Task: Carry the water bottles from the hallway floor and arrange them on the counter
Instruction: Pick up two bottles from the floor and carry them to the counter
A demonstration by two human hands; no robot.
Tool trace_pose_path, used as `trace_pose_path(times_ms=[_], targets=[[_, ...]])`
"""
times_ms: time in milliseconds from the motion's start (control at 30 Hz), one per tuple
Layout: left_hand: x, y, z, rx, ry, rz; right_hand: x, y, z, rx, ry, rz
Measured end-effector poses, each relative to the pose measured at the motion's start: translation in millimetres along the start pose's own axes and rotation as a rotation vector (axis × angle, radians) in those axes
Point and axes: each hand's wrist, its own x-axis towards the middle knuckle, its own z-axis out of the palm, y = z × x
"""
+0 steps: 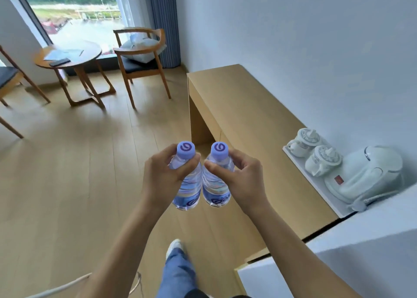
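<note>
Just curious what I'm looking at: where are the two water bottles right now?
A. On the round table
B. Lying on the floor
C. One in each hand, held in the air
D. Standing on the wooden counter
C: the left hand grips one bottle and the right hand grips the other bottle, both above the floor, short of the counter.

The left hand [163, 173] grips one water bottle [188, 186] and the right hand [242, 177] another [216, 189] (both upright, purple-capped). The wooden counter [243, 117] lies to the right.
</note>
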Motion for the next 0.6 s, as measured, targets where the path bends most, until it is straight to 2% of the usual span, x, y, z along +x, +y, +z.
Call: trace_pose_path(times_ms=[300,600], targets=[[187,-50,16,-0.068,-0.231,0.049,148,25,35,-0.016,0.208,0.013],[320,-88,55,-0.175,-0.427,0.045,253,47,41,0.007,0.390,0.083]])
